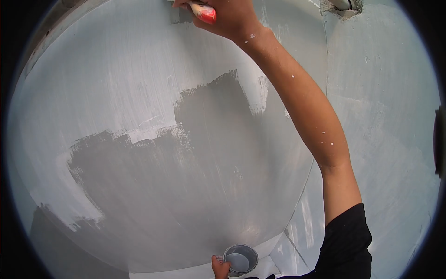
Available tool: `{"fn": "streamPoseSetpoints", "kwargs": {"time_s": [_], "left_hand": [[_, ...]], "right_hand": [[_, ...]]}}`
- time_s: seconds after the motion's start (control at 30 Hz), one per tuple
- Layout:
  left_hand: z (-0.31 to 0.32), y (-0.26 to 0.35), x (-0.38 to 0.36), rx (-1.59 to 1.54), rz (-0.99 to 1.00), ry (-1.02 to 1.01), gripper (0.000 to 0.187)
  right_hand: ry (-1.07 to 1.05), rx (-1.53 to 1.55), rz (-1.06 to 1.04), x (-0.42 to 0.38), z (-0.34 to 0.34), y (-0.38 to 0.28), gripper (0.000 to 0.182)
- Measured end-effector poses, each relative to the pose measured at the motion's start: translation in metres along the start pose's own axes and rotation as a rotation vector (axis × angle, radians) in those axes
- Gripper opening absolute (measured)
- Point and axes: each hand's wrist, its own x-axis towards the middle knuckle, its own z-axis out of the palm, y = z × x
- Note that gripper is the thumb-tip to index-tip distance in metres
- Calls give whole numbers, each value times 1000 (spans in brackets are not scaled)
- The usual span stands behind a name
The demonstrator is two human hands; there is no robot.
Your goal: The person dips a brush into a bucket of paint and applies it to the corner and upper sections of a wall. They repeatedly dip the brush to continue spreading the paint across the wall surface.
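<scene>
Right hand (223,16) raised to top of frame, fingers closed around red-handled paintbrush (204,11), pressed against wall (139,69); bristles cut off by frame edge, not assessable. Forearm running down and right from wall, speckled with white paint drops, black sleeve at shoulder. Left hand (220,267) low, below wall's dark unpainted patch (186,162), fingers clasped on rim of small paint cup (240,258); cup upright, holding pale grey paint. Wall mostly coated pale, with dark patch at centre and ragged brush edges around it. Adjoining wall (381,116) to right of corner seam, also pale. Broken hole (341,5) at top right, above adjoining wall.
</scene>
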Motion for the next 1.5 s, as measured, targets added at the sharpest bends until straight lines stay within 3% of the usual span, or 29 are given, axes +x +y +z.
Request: {"fn": "streamPoseSetpoints", "kwargs": {"time_s": [0.1,0.2,0.3,0.43,0.57,0.67,0.73,1.03,1.17,1.37,1.5], "left_hand": [[-1,-12,-1,-37,-9,11,13],[-1,-72,2,-34,-59,31,10],[-11,-20,3,-143,-389,65,51],[-20,-30,1,-78,-345,65,50],[-24,-34,4,-101,-361,96,50],[-27,-45,6,-79,-352,92,50],[-25,-53,10,-70,-339,86,50],[-8,-53,16,-115,-341,48,50],[-5,-60,16,-148,-354,37,51],[-7,-45,12,-94,-371,73,50],[-14,-57,14,-67,-330,79,50]], "right_hand": [[-4,-90,112,-28,-10,3,17],[-38,-118,168,-67,-44,28,13],[-54,-281,154,-100,-79,56,22],[-89,-357,201,-113,-115,89,18],[21,-321,196,-104,-111,99,19],[30,-286,246,-88,-81,73,11],[14,-241,120,-71,-64,47,11],[-25,64,-32,-2,21,-20,22],[-29,-20,30,-24,-6,-4,25],[-2,-207,130,-70,-62,54,8],[-28,-155,227,-89,-101,76,12]]}}
